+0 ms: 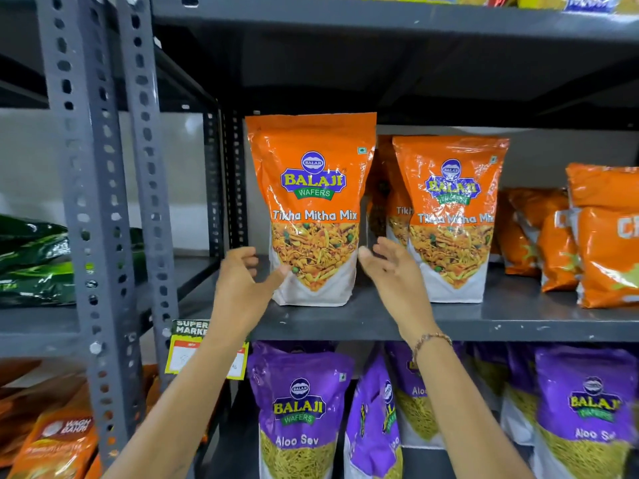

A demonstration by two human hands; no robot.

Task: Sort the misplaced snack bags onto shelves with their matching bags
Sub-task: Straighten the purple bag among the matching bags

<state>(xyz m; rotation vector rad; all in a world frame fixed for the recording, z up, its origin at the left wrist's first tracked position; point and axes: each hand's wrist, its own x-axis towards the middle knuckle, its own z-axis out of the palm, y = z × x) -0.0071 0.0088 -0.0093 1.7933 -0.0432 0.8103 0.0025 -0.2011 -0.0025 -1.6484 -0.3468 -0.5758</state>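
Head cam shows an orange Tikha Mitha Mix bag [313, 209] standing upright on the middle shelf [380, 323], at the left end of the orange row, just beside a matching bag [449, 219] to its right. Seems like that's the spot because the labels match; the purple Aloo Sev bags [299, 409] sit on the shelf below.

Both hands flank the bag low down. Left hand [242, 281] has fingers loosely curled with the thumb touching the bag's lower left corner. Right hand [390, 271] is spread wide, just off the right edge, not gripping. My guess: steadying it so it stays standing, face out.
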